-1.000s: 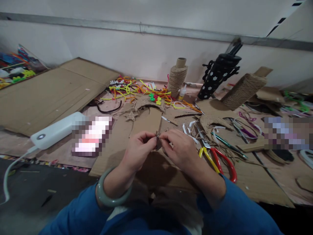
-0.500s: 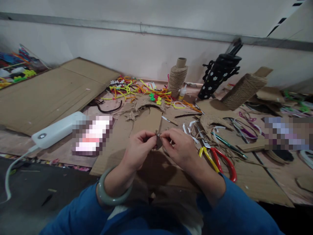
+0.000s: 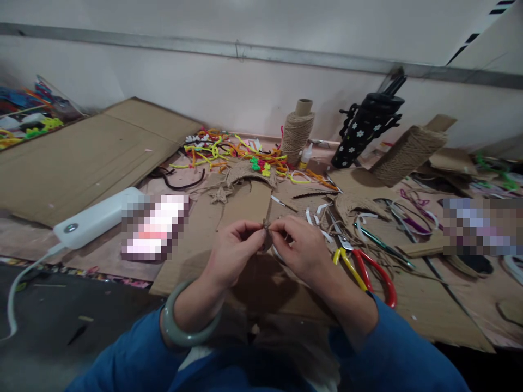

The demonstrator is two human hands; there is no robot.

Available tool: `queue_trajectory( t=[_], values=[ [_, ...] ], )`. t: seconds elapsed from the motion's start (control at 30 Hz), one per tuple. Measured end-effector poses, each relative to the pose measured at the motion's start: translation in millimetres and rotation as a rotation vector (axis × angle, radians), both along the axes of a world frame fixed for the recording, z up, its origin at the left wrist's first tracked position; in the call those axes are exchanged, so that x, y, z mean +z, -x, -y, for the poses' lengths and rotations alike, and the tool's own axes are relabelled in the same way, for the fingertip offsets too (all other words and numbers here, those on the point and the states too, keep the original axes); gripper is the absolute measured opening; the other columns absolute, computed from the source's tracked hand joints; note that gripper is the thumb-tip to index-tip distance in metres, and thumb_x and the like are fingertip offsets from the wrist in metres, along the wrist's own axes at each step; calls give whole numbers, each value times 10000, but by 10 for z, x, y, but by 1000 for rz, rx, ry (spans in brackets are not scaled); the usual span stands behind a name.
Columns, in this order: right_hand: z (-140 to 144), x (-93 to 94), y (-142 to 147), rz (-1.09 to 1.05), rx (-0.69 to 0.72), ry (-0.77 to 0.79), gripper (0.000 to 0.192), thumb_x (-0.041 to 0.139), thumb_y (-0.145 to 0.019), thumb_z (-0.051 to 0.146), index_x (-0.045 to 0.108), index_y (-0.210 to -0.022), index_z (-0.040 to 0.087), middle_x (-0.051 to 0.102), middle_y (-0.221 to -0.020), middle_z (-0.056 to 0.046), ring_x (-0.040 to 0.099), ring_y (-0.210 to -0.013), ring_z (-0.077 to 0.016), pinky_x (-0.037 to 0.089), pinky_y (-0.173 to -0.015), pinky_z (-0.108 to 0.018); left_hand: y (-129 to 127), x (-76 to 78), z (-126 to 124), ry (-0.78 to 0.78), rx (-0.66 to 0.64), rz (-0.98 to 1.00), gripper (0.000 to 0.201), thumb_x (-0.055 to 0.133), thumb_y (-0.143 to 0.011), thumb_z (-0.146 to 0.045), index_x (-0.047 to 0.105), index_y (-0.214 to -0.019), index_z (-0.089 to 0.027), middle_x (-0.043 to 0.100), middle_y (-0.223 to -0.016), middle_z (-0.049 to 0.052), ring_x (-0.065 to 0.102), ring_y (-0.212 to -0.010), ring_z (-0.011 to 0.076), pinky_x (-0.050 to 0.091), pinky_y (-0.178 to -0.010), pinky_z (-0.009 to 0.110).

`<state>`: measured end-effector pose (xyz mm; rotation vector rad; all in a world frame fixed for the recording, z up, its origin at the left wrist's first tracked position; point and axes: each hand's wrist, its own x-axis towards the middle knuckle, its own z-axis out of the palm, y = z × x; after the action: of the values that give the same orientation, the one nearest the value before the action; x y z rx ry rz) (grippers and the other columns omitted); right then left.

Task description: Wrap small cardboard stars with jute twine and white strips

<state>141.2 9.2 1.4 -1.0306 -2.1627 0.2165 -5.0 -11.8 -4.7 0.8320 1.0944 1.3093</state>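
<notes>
My left hand (image 3: 235, 250) and my right hand (image 3: 301, 247) meet over the cardboard sheet. Between their pinched fingertips is a small brown twine piece (image 3: 266, 223), mostly covered by the fingers, so its full shape is hidden. Just beyond lie a twine-wrapped star (image 3: 220, 194) and a twine-wrapped crescent (image 3: 245, 173) bearing green, yellow and pink flowers. Beside my right hand are scissors (image 3: 363, 269) with one yellow and one red handle. A second twine crescent (image 3: 355, 202) lies past them, near a teal pen-like tool (image 3: 386, 246).
Two twine spools (image 3: 297, 133) and a black flowered holder (image 3: 359, 130) stand at the back near a small glue bottle (image 3: 305, 157). Coloured pipe cleaners (image 3: 220, 149) are heaped there. On the left are a white power bank (image 3: 98, 218), a blurred-out phone (image 3: 157, 226) and a large cardboard sheet (image 3: 90, 158).
Both hands stay together, pinching the small twine piece, with slight shifts of the fingertips. The whole view has moved slightly; the things on the table lie as before.
</notes>
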Motion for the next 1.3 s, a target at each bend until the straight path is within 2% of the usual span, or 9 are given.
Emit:
queue_trajectory(
  t=[0.17, 0.43, 0.57, 0.63, 0.73, 0.83, 0.93, 1.1, 1.3],
  values=[
    [1, 12, 13, -15, 26, -46, 133, 505, -824, 135, 589, -738, 194, 610, -674, -18, 545, -633, -146, 405, -591, -253, -12, -10, -11, -6, 19, -45, 111, 731, -606, -209, 648, -621, -136, 598, -529, -21, 518, -501, 80, 402, -496, 196],
    [17, 24, -8, -132, 59, 46, 112, 521, -845, 149, 609, -790, 192, 634, -714, -17, 583, -676, -141, 436, -614, -249, -14, 29, -12, 3, 77, 4, 91, 703, -590, -186, 622, -589, -146, 581, -508, -35, 516, -480, 73, 412, -488, 188],
    [-23, 62, -82, -297, -59, 5, 87, 527, -872, 212, 613, -856, 208, 662, -837, -32, 600, -800, -160, 463, -698, -279, -13, 73, -13, 15, 135, 74, 114, 728, -548, -194, 629, -584, -151, 598, -556, -38, 536, -511, 74, 436, -510, 187],
    [-68, 56, -115, -348, -105, 74, 117, 537, -864, 262, 611, -935, 207, 660, -921, -53, 600, -859, -180, 474, -709, -300, -10, 82, -9, 19, 138, 97, 125, 742, -535, -200, 638, -585, -151, 603, -568, -36, 539, -522, 75, 437, -512, 185],
    [-128, 22, -121, -429, -20, 381, 244, 547, -836, 302, 587, -1050, 192, 659, -912, -52, 612, -794, -164, 492, -671, -290, -6, 75, 1, 23, 122, 122, 137, 760, -533, -212, 656, -597, -151, 622, -589, -25, 549, -536, 81, 436, -510, 187],
    [-151, 2, -85, -518, 62, 591, 225, 559, -779, 285, 605, -971, 177, 655, -808, -26, 600, -698, -139, 490, -630, -272, -2, 49, 7, 34, 98, 139, 142, 769, -546, -228, 676, -623, -154, 646, -609, -14, 562, -542, 87, 434, -508, 189],
    [-147, 21, -56, -571, 63, 634, 154, 573, -724, 272, 613, -840, 180, 638, -719, -5, 576, -636, -127, 478, -596, -261, 6, 23, 5, 43, 75, 158, 158, 777, -559, -251, 691, -653, -157, 658, -616, -8, 562, -533, 85, 427, -503, 185],
    [-135, 66, -55, -589, 59, 627, 124, 576, -715, 273, 609, -792, 181, 625, -673, 4, 552, -590, -116, 462, -554, -245, 19, 6, 3, 23, 50, 176, 245, 774, -599, -374, 710, -685, -154, 679, -652, 23, 583, -570, 110, 448, -521, 203],
    [-136, 69, -74, -549, 44, 625, 154, 566, -721, 276, 633, -815, 173, 626, -698, -1, 547, -609, -117, 449, -570, -247, 7, 27, 7, 18, 43, 110, 192, 798, -565, -287, 686, -636, -147, 646, -583, -6, 558, -520, 92, 450, -518, 203]
  ],
)
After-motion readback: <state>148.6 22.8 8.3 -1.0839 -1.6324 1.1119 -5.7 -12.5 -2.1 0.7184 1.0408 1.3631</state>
